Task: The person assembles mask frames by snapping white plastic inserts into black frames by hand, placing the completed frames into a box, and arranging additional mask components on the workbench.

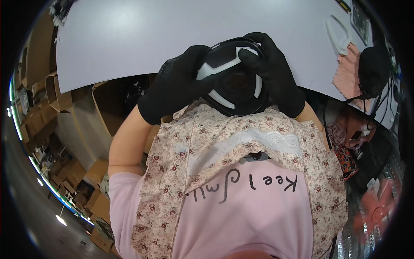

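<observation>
Both my hands wear black gloves and hold a round black disc-shaped part (pixel 235 82) close to my body, at the near edge of the white table. Pale grey-white strips lie around its face, and its middle is dark. My left hand (pixel 177 82) grips its left rim, with the thumb over the lower left of the face. On the other side, my right hand (pixel 278 71) has its fingers wrapped round the top right rim and its thumb pressed on the upper right strip. The underside of the part is hidden.
The white table (pixel 142 34) spreads out ahead. At its right are a white curved plastic piece (pixel 340 36), a pink cloth (pixel 347 71), a black fabric item (pixel 374 69) and a flat dark-screened device (pixel 360 21). Cardboard boxes (pixel 105 108) stand at left; a pink fan (pixel 377 209) is lower right.
</observation>
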`<state>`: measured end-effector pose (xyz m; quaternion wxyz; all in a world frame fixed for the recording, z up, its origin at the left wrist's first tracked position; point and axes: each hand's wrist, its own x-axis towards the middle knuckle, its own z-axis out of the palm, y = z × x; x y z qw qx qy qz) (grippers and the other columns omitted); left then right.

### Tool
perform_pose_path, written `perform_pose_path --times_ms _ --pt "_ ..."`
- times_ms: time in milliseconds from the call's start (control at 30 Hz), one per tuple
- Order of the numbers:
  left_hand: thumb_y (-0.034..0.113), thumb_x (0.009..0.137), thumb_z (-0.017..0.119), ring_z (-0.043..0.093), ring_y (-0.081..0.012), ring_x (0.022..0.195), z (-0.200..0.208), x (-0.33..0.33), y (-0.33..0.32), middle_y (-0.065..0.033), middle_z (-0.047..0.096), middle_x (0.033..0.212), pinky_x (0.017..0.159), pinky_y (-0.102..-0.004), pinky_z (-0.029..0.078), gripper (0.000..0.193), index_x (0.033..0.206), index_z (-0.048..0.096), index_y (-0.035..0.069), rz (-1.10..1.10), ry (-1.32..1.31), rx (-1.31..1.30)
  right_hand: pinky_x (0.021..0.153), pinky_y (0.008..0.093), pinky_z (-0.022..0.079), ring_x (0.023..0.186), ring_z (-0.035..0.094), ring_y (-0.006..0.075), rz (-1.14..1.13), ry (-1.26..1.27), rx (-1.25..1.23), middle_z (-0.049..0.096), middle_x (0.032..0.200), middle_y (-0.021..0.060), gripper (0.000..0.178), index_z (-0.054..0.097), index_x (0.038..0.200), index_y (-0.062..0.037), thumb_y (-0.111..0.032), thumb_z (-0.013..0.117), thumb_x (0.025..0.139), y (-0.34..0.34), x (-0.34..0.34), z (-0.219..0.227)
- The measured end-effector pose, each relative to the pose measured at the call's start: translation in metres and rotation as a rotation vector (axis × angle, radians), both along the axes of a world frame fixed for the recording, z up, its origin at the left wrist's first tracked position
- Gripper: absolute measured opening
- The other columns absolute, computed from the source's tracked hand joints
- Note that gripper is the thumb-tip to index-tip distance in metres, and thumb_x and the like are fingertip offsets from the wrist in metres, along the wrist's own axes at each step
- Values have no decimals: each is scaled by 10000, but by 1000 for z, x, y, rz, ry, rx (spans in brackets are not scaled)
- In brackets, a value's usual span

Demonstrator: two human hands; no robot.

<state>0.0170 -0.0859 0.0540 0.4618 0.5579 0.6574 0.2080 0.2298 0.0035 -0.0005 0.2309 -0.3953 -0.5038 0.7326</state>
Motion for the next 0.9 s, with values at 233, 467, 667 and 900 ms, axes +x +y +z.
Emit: perform_pose_path --times_ms 233,467,667,900 --pt "204 850 758 610 -184 1049 -17 -2 -2 -101 650 1154 922 -330 501 555 1317 527 12 40 -252 -134 872 300 532 978 644 160 54 -22 7 677 1054 94 475 551 1191 -11 -294 763 875 2 7 10" --pt "152 915 691 586 -151 1075 -18 8 -1 -83 635 1179 926 -311 489 448 1301 534 -12 185 -315 -93 861 283 533 970 646 152 -72 57 -5 678 1052 91 421 558 1185 -13 -224 750 876 1 6 0" --pt "165 909 711 616 -127 989 -25 4 14 -87 659 1115 819 -292 536 412 1260 559 11 265 -255 201 848 292 545 973 651 158 -167 121 128 670 1068 94 404 531 1227 -13 -198 709 915 7 -5 17" --pt "207 953 673 633 -146 1043 -3 6 17 -93 636 1191 822 -311 572 531 1404 463 22 457 -756 -36 960 321 472 1157 545 168 -286 -19 376 555 1264 103 560 422 1389 -40 -234 681 932 15 5 0"
